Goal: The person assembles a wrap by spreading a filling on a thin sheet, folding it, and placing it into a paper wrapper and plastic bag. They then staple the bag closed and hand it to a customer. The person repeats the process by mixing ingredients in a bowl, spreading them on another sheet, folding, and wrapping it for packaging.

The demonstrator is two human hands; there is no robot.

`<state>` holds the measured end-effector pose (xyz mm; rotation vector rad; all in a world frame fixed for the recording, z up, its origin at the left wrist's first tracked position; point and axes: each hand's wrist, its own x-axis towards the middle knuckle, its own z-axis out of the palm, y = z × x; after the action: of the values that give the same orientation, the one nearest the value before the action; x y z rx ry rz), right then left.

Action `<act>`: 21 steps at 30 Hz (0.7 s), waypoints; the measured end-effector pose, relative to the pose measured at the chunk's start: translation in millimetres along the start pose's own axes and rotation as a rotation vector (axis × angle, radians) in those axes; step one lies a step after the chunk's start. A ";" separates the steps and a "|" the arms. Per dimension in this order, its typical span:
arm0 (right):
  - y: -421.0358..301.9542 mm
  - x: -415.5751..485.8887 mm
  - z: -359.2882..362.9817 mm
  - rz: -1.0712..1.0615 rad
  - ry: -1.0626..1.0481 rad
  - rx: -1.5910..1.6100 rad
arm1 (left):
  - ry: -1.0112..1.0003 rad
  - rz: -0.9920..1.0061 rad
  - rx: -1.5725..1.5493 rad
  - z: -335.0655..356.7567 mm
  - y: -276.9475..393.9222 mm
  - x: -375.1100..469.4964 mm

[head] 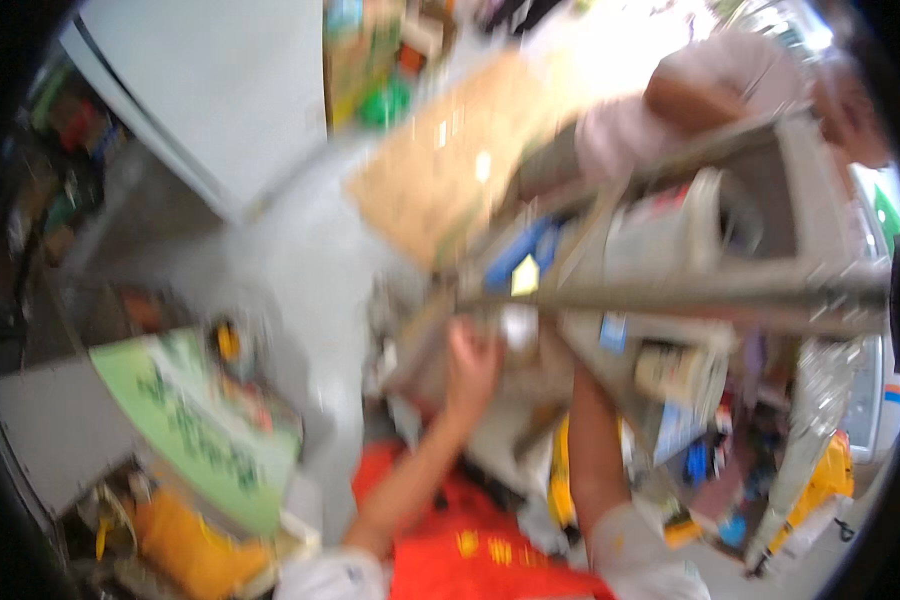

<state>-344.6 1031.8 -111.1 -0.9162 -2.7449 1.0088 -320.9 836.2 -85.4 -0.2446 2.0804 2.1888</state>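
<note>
Motion blur softens the whole view. My left hand point(474, 364) is raised at the near end of a grey shelf rack point(690, 289), its fingers close to a long bar of that rack. Whether it grips the bar is not clear. My right hand point(559, 337) reaches in under the same bar and is dim and partly hidden. A small white thing point(521, 328) lies between the two hands, too blurred to name. Just beyond the bar sits a blue object point(521, 251). A whitish bucket point(664, 229) lies on its side farther right in the rack.
Another person point(682, 105) in light clothing is behind the rack. A large brown cardboard sheet point(442, 161) lies beyond it. On the left are a white cabinet-like panel point(210, 82), a green printed board point(202, 427) and an orange bag point(195, 536). Another container point(679, 371) sits lower right.
</note>
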 end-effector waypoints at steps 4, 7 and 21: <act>4.8 -25.4 -4.4 0.119 -0.003 -0.009 | -0.127 -0.157 0.201 8.4 25.4 -9.7; -2.3 -24.3 -3.0 0.147 -0.006 -0.001 | -0.142 -0.104 0.180 10.6 25.0 -5.0; -7.7 39.8 7.5 0.020 0.144 -0.060 | -0.111 0.213 0.412 27.3 13.0 7.7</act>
<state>-383.1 1045.2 -117.3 -0.9856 -2.6648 0.8325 -332.0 862.6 -72.9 0.1381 2.5208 1.7586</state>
